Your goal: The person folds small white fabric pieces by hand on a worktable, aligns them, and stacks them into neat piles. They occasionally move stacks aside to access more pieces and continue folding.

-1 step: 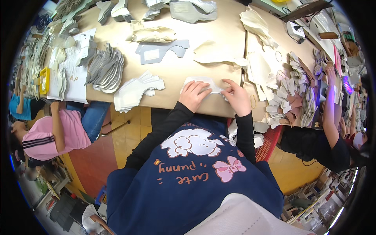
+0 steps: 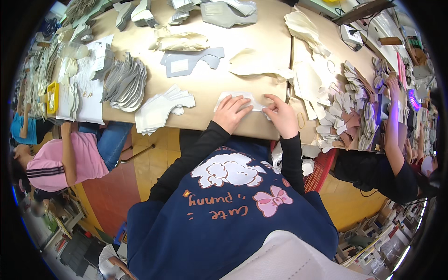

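Observation:
A pale grey-white cut piece (image 2: 247, 97), shaped like a shoe-upper part, lies flat near the table's front edge. My left hand (image 2: 230, 113) rests on its left part with fingers stretched out, pressing it down. At its narrow right end, my right hand (image 2: 283, 116) has the thumb and a finger closed in a pinch on the edge, while the index finger is lifted. Left of my hands, white cut pieces (image 2: 161, 109) lie fanned in a stack. Beyond them is a flat blue-grey piece (image 2: 179, 63) with a pale rectangular patch.
A fanned grey stack (image 2: 123, 84) stands at left, near a yellow tray (image 2: 52, 98). Cream sheets (image 2: 261, 65) lie ahead and at right. Many small pieces (image 2: 340, 114) are heaped to the right. Co-workers sit on both sides; a red basket (image 2: 322, 170) stands below.

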`<state>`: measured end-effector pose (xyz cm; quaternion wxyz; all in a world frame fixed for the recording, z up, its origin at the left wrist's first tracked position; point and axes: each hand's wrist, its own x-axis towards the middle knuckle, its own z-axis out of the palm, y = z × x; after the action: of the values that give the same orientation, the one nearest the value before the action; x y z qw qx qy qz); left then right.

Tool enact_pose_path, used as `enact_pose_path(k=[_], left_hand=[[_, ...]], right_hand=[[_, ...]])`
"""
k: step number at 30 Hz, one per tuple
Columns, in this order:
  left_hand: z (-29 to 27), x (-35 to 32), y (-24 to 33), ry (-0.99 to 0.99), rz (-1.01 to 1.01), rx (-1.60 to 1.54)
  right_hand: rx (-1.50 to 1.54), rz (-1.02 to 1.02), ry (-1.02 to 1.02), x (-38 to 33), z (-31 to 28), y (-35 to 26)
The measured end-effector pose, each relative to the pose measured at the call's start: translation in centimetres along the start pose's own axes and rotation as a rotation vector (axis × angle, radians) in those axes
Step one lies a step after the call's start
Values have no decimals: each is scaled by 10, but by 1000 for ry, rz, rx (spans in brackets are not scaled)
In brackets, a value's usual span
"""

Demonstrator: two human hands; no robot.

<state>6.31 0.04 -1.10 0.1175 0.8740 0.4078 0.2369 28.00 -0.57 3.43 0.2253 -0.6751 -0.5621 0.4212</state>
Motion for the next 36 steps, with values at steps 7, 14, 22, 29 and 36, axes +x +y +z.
enact_pose_path(k=[7,14,22,29,36], left_hand=[[4,7,-4,-82,-25,64],[6,10,-4,-90,-9,62],[6,11,-3,-72,-11,59],[5,11,-1,-79,-17,33],[23,34,21,-79,-7,-193]], right_hand=[[152,52,20,-9,-11,20],[188,60,116,-19,-14,32],[218,17,297,-27,1,33],[72,-147,507,-46,21,35],[21,-250,602,-51,33,42]])
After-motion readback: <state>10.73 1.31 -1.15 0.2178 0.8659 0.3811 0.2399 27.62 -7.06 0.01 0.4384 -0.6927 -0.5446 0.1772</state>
